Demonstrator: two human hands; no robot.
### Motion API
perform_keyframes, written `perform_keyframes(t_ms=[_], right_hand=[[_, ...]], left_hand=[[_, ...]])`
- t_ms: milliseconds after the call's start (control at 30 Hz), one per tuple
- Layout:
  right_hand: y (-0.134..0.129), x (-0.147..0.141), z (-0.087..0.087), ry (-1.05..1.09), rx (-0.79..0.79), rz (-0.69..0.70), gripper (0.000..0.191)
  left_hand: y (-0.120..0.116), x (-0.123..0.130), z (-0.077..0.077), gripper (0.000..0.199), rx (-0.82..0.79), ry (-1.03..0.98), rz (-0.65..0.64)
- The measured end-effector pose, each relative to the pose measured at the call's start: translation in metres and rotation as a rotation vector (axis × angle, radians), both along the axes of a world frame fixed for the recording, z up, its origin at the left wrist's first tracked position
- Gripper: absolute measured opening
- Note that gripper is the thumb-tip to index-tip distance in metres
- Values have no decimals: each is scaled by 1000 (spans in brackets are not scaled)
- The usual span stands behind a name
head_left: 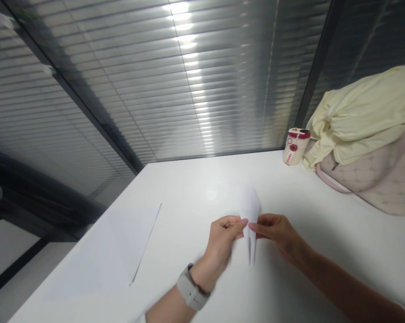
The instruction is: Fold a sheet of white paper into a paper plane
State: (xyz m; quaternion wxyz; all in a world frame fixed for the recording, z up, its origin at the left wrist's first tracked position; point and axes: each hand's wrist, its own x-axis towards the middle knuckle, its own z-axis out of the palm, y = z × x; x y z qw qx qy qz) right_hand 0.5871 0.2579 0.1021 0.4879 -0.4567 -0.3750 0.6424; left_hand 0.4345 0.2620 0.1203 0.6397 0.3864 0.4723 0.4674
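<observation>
A folded sheet of white paper [249,204] is held up between my two hands over the white table. It is narrow, with a pointed upper part and two thin legs hanging down at its lower end. My left hand [224,233] pinches its left edge between thumb and fingers. On the opposite edge, my right hand [275,229] pinches it in the same way, and the two thumb tips almost meet on the paper's near face. The upper tip blends into the bright tabletop.
White sheets of paper [104,251] lie at the table's left side. A coffee cup-shaped container [296,147] stands at the far right edge, beside a pale pink quilted bag [387,179] with a cream cloth [367,107] over it. Window blinds [155,80] rise behind the table [195,188].
</observation>
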Motion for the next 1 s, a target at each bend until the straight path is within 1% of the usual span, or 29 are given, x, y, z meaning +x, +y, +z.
perform_keyframes(t_ms=[100,167,200,300,367,467,533,600,667,733,800,1000], right_hand=[[2,3,2,-41,-2,62,32],[4,5,4,-42,4,113,33],[4,6,5,-42,15,116,34],[6,7,7,-79,65,37,33],[7,6,7,-128,91,-26,34],[6,3,5,-191,112,-80,36],[5,1,4,-218,120,-105,38],[5,0,4,-235,118,-107,39],[5,0,4,-216,113,-65,37],[5,0,4,-164,104,-3,34],[4,1,5,-125,98,26,34],[2,0,11,-159,108,-83,36]], left_hand=[[-1,-1,0,26,26,32,7],[-1,-1,-1,26,46,47,-7],[-1,-1,-1,26,53,54,-20],[-2,0,1,27,64,74,-64],[-2,1,3,30,41,96,-92],[-3,3,5,33,-10,150,-147],[-5,4,6,33,-17,167,-157],[-6,5,6,34,-8,154,-144],[-7,4,7,35,0,143,-136],[-8,4,7,35,9,146,-155],[-8,4,6,35,17,153,-186],[-9,3,0,30,-31,151,-278]])
